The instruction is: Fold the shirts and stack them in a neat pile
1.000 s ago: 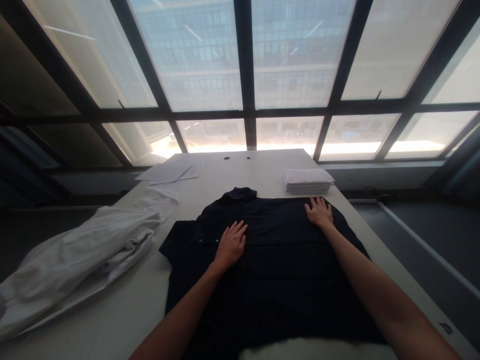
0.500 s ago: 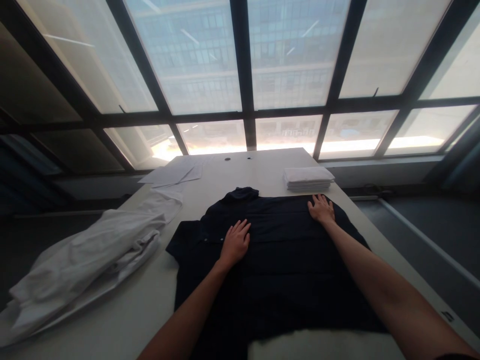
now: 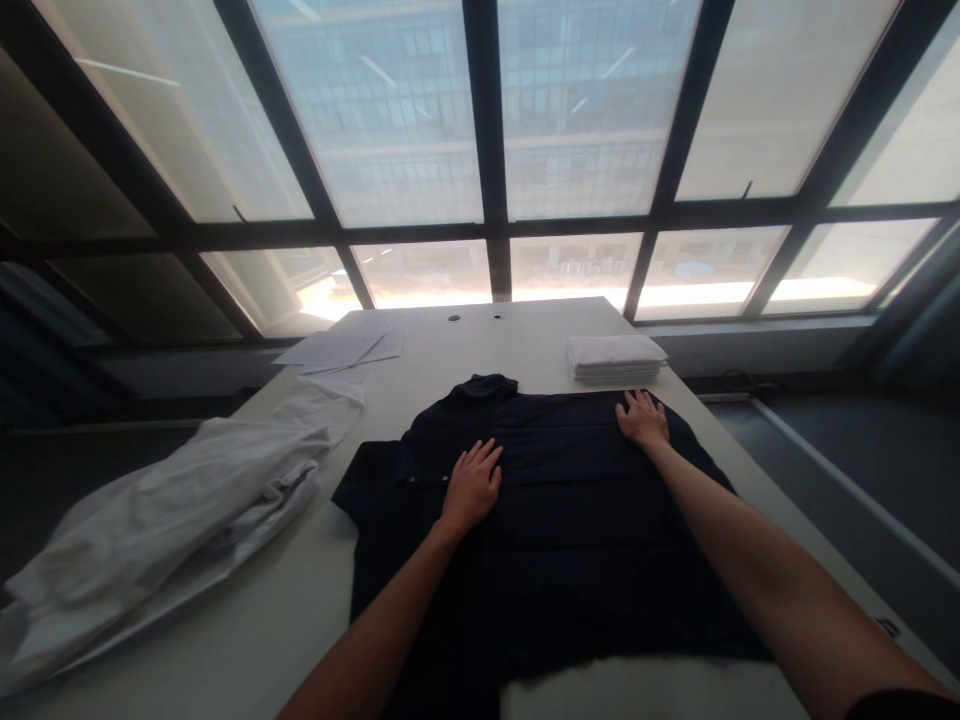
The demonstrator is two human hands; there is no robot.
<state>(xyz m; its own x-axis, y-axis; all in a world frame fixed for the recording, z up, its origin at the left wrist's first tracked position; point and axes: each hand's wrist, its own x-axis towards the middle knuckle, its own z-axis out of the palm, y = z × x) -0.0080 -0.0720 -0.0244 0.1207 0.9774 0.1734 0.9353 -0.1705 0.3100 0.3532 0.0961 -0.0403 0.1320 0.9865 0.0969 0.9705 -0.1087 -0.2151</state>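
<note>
A dark navy shirt [image 3: 570, 540] lies spread over the table, its collar toward the window and one short sleeve stuck out to the left. Small pale buttons show on it, left of my left hand [image 3: 472, 485]. That hand rests flat on the shirt's middle, fingers stretched out. At the shirt's upper right edge lies my right hand [image 3: 643, 418], fingers spread and palm down on the cloth. Neither hand grips anything. My forearms cover parts of the shirt, and its lower left part runs out of the picture at the bottom.
Crumpled white cloth [image 3: 172, 530] lies along the left of the white table [image 3: 480, 345]. Paper sheets [image 3: 341, 347] are at the far left, and a folded white stack [image 3: 616, 357] sits at the far right. Large windows [image 3: 570, 110] rise behind the table.
Both hands stay where they were on the shirt, and the cloth has not visibly moved. Only the camera view has shifted very slightly.
</note>
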